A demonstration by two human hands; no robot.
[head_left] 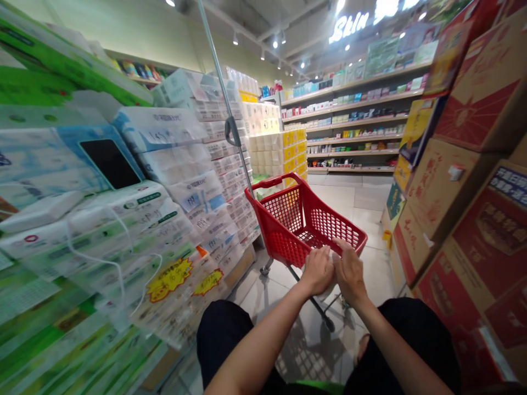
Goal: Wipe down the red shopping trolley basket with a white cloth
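My left hand (319,272) and my right hand (348,272) are close together over my knees, just in front of a red shopping cart (284,245). The left hand's fingers are curled in. On the right hand the index finger reaches forward while the others bend toward the left hand. Something pale and small may be between them, but it is too blurred to name. The cart's plastic basket has a lattice wall, and no goods show inside it. From this view my hands overlap its near side; whether they touch it I cannot tell.
Tissue packs (173,126) are stacked on the left, with a dark-screened phone-like device (110,163) and a white cable (96,259) on them. A thin metal pole (218,60) rises by the cart. Cardboard boxes (444,175) line the right. Stocked shelves (349,123) stand behind the tiled aisle.
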